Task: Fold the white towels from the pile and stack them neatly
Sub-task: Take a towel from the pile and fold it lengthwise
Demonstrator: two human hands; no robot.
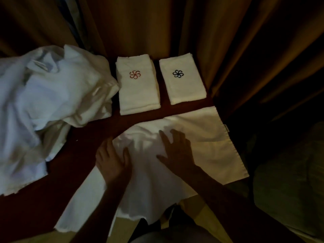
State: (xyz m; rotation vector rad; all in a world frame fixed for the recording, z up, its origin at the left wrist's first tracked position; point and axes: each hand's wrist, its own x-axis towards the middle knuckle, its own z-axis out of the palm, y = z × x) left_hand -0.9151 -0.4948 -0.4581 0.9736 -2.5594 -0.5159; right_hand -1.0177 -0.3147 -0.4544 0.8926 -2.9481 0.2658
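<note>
A white towel (201, 137) is lying spread across the dark red-brown table (52, 199), and everything else here is placed relative to it. Its near edge is hanging over the table's front edge toward the person, and its right part is lying flat while its left part is wrinkling into soft folds.

The left hand (112, 162) is resting on the towel's left edge, palm down, fingers straight and loosely spread, gripping nothing. The right hand (177, 148) is pressing flat on the towel's middle, fingers splayed and pointing away from the person, likewise holding nothing. The two hands are lying near each other, with a strip of crumpled cloth between them.

Beyond the towel's far edge, two folded stacks are sitting side by side with a narrow gap of table between them. The stack with the red emblem (138, 88) is sitting past the towel's far left corner, made of several layers. The folded towel with the dark emblem (182, 79) is sitting to its right, past the towel's far middle, just apart from the towel's edge.

To the left of the spread towel, well beyond the left hand, the pile of unfolded white towels (43, 102) is heaping up, touching the red-emblem stack's left side. Brown curtains (175, 23) are hanging behind everything.
</note>
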